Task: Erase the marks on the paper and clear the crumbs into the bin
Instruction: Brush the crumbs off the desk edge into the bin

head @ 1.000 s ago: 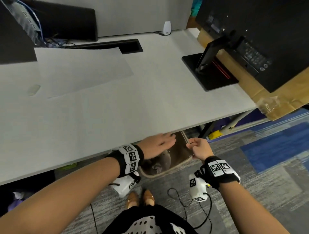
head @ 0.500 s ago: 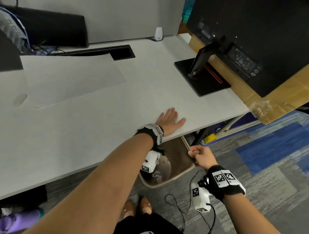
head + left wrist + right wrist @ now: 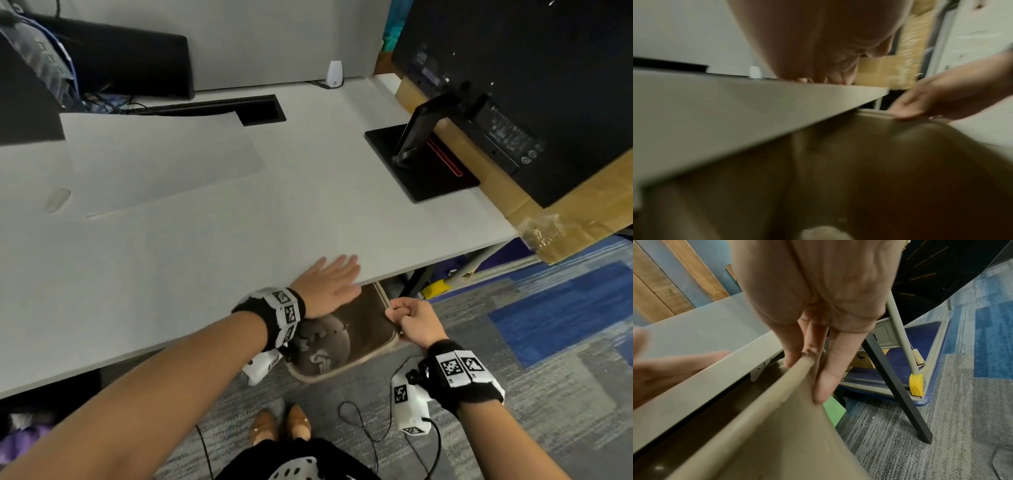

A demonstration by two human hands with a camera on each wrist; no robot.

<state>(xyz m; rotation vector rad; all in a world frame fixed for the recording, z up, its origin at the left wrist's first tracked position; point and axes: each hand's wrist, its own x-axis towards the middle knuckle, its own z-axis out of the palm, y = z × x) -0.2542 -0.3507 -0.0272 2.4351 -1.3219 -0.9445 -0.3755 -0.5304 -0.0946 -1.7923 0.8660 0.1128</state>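
An eraser [image 3: 57,199] lies on the desk [image 3: 205,240] far left of the bin, just left of the paper [image 3: 154,161]. The left hand [image 3: 329,284] lies flat at the desk's near edge, fingers straight, holding nothing, directly above the bin [image 3: 370,356]. The tan bin sits half under the desk edge. The right hand [image 3: 416,322] grips the bin's right rim, fingers [image 3: 826,369] curled over it.

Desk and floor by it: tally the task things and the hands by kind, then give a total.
Sheets of paper: 1, the sheet of paper on the desk.
Bins: 1, the tan bin under the desk edge.
Hands: 2, the left hand flat on the desk, the right hand gripping the bin rim.
Total: 4
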